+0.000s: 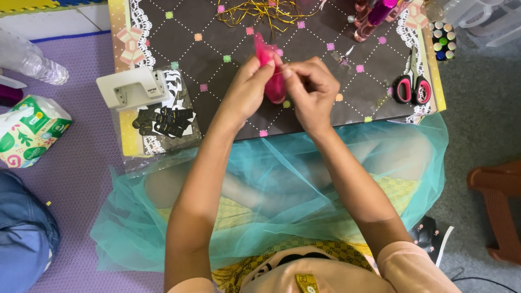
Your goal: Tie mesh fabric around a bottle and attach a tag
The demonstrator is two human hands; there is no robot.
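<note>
A small pink mesh piece (273, 76) is being pinched between the left hand (247, 89) and the right hand (309, 89), both closed on it above the dark patterned counter (217, 92). It is judged light, soft and easily crumpled, best gripped at its gathered top. Scissors (411, 86), gold cord (260, 12) and a white stapler (133, 87) are lying nearby, none obstructing.

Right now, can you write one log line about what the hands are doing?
left hand: pinching pink pouch | right hand: fingers at pouch top | scissors: lying on board, untouched | teal netting: over lap
</note>
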